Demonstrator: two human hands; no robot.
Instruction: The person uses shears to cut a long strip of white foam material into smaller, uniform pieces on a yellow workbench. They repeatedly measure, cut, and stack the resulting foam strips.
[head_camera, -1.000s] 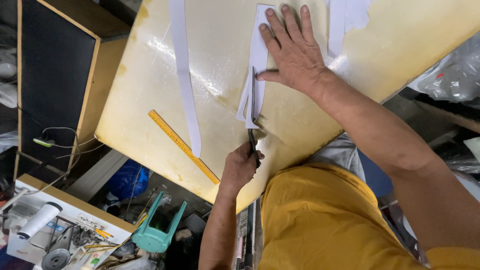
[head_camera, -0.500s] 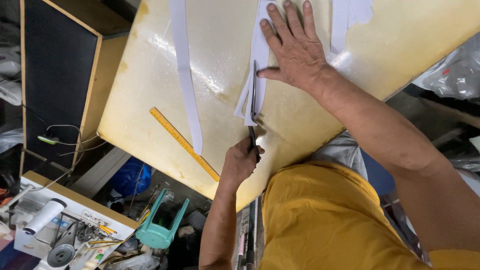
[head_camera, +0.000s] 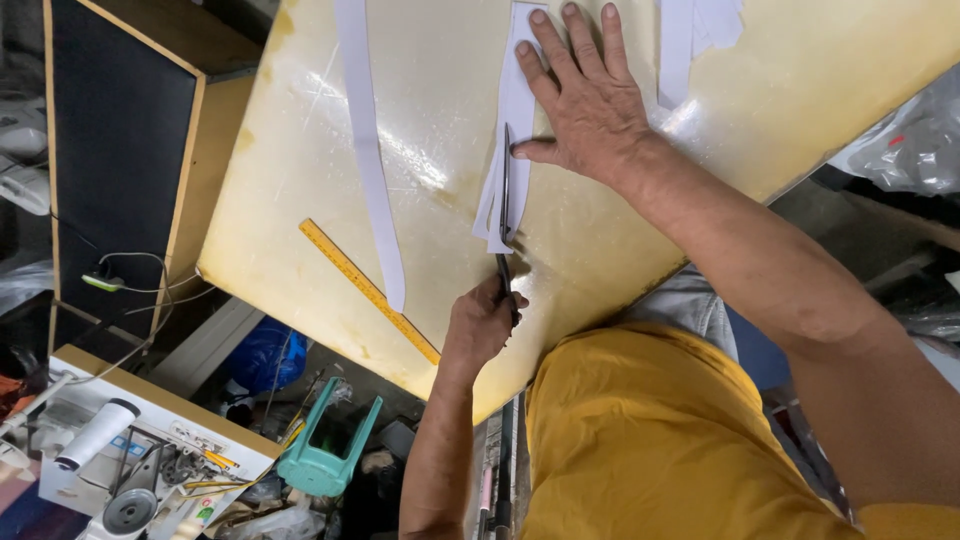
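Paper (head_camera: 517, 110): white strip, long and narrow, lying flat on the table (head_camera: 450, 90) a little right of centre, running away from the person. Its near end is split lengthwise into two tails that spread slightly apart; the edges look clean and straight.

Scissors (head_camera: 505, 215): dark blades, pointing away from the person, lying along the split in the paper. Blades appear nearly closed; the handles are hidden inside the fist.

Left hand (head_camera: 480, 322): closed in a fist around the scissor handles, at the near edge of the table, just below the paper's near end.

Right hand (head_camera: 590, 100): open flat, fingers spread, palm pressed down on the paper and table just right of the blades; thumb points toward the scissors. It grasps nothing.

Table: pale yellow glossy top, stained and worn.

Second strip (head_camera: 368, 150): white, long, lying well left of the paper, untouched.

Ruler (head_camera: 368, 290): yellow, lying diagonally near the table's left front edge, its upper part just beside the second strip's near end.

More white pieces (head_camera: 690, 40): at the far right of the table, beyond the right hand.

Stool (head_camera: 330, 455): teal plastic, on the floor below.
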